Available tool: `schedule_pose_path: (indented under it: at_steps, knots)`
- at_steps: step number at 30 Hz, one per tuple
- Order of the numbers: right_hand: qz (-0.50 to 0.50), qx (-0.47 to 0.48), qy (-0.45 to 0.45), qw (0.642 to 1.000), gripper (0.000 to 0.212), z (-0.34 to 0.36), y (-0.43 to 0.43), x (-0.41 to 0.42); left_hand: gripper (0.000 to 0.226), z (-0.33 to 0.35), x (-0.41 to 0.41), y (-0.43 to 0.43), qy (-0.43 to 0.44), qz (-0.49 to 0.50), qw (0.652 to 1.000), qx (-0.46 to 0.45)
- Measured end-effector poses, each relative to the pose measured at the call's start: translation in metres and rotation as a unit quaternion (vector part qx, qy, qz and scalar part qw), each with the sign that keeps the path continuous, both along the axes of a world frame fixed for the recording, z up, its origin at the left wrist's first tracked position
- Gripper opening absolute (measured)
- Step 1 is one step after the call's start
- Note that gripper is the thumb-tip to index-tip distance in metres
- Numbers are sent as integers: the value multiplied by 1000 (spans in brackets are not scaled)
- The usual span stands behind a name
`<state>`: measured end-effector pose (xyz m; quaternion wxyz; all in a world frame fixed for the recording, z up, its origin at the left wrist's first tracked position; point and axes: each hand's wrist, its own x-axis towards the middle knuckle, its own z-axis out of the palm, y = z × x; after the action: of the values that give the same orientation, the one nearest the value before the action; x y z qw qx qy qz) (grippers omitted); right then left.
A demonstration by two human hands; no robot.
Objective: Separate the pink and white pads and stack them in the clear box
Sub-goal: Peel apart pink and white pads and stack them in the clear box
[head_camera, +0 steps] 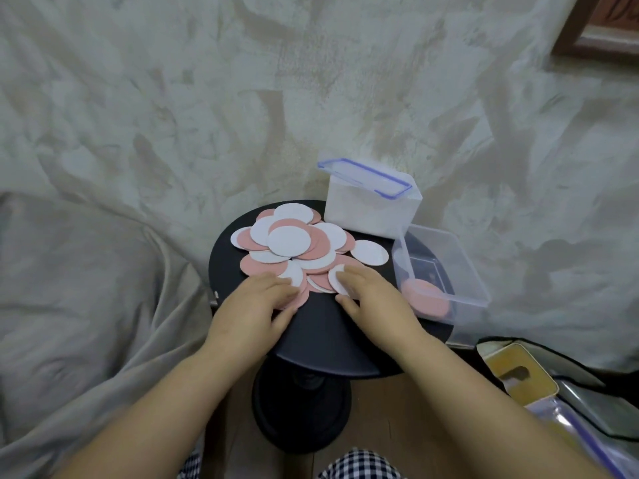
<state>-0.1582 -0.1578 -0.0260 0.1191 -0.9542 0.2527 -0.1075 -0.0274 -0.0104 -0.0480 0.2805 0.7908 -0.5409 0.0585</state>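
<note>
Both hands are down on the near edge of the heap, seen from the head camera, the only view given. The left hand (254, 304) lies with its fingers stretched flat over a pink pad (300, 298), and the right hand (375, 295) presses straight fingers on a white pad (337, 280), its thumb splayed on the black round table (311, 344). Neither hand shows a closed grip. The mixed pile of pads (294, 242) spreads away from the fingertips toward the far side of the table, pink and white overlapping, with a lone white pad (370, 252) lying apart at its right. The clear box (466, 271) stands at the table's right edge, just beside the right hand, its long axis running away from the person. A short pink stack (427, 300) sits in its near end, and I see no white stack there yet, so the sorting looks to be at an early stage. The right hand is plainly nearer the box, so any pad freed here would most likely go rightward in that hand. A white lidded container (368, 205) stands behind the pile.
</note>
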Motion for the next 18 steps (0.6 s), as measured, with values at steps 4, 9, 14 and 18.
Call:
schedule_pose_path:
  at_steps: [4,9,14,18]
  knots:
    - [25,-28,-79,996,32,-4,9,-15,42,2,7,2,21,17,999,-45]
    - [32,-24,-156,987,27,-15,21,-29,42,4,24,0,55,102,993,13]
    - [37,6,-186,982,21,-23,25,-34,25,3,27,6,48,81,995,-20]
    - [18,32,-220,975,19,-22,25,-34,39,5,23,15,-11,67,995,-75]
